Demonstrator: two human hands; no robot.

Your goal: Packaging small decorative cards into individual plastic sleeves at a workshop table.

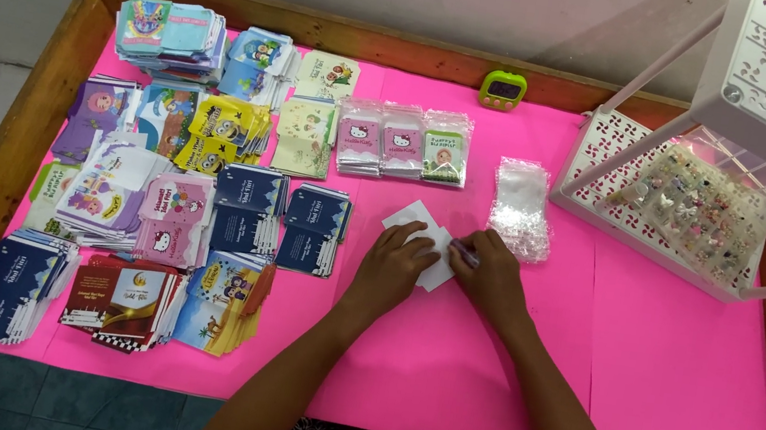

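- White paper pieces (pixel 420 223) lie on the pink-covered bench (pixel 680 391), pinned under both hands at its middle.
- Far to the left of the hands, stacks of printed envelopes (pixel 162 202) in blue, purple, yellow and pink fill that end of the bench.
- Just left of the left hand sit two piles of dark blue envelopes (pixel 312 227).
- Left hand (pixel 396 265) rests palm down on the white paper, fingers curled and pressing its edge.
- Right hand (pixel 488 271) touches the paper's right side, fingertips pinched on a small thin object too small to identify.
- Beyond the hands, three pink and green packets (pixel 403 141) stand in a row.
- Just past the right hand lies a stack of clear plastic bags (pixel 521 207).
- Farther back sits a small green timer (pixel 503 88).
- Well to the right stands a white perforated rack (pixel 717 144) holding a tray of small trinkets.
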